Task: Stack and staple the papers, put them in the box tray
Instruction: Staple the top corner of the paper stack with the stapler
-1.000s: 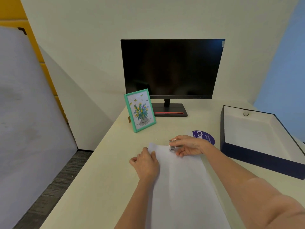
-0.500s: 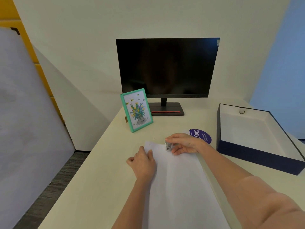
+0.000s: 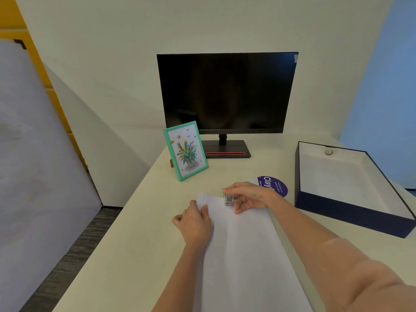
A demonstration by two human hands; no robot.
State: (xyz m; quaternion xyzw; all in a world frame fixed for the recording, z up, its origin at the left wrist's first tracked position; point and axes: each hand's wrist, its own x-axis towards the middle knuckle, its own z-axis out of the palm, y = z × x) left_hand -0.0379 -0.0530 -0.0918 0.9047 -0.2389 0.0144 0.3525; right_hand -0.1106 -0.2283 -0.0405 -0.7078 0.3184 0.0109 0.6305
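A stack of white papers (image 3: 245, 255) lies lengthwise on the cream desk in front of me. My right hand (image 3: 249, 195) grips a small clear stapler (image 3: 228, 199) set over the papers' far edge, left of its middle. My left hand (image 3: 193, 221) rests on the papers' left edge near the far corner, thumb and a finger lying on the sheet, the other fingers curled beside it. The box tray (image 3: 351, 212), navy outside and white inside, stands open at the right with only a small round object at its far wall.
A black monitor (image 3: 227, 93) stands at the back of the desk, with a green picture frame (image 3: 185, 150) to its left. A round purple sticker (image 3: 274, 185) lies beyond my right hand. The desk's left edge drops to grey carpet (image 3: 67, 260).
The stapler and my right hand have slid a little to the left along the papers' far edge. My left hand has stayed at the left edge.
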